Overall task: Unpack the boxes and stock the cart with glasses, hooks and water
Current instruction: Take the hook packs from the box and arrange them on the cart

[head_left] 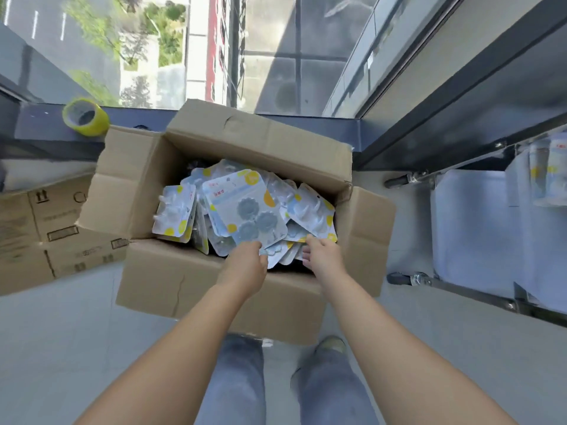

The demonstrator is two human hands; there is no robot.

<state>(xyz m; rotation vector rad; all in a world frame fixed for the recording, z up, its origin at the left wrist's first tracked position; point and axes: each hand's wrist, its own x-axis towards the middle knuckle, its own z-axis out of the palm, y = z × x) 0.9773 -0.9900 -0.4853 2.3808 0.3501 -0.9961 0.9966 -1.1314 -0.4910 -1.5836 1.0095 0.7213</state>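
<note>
An open cardboard box (171, 280) stands on the floor before my feet, filled with several blister packs of hooks. My left hand (245, 265) pinches the near edge of the top hook pack (245, 207), a light blue card with three grey round hooks. My right hand (322, 256) reaches into the box beside it, fingers curled around the near edges of other hook packs (313, 213). The cart (472, 228) stands at the right with white-lined shelves; a few packs (549, 173) lie on its far part.
Closed printed cartons (40, 234) sit left of the open box. A roll of yellow tape (86, 116) rests on the dark window ledge behind. The cart's caster wheels (402, 277) are near the box's right flap. A glass wall runs along the back.
</note>
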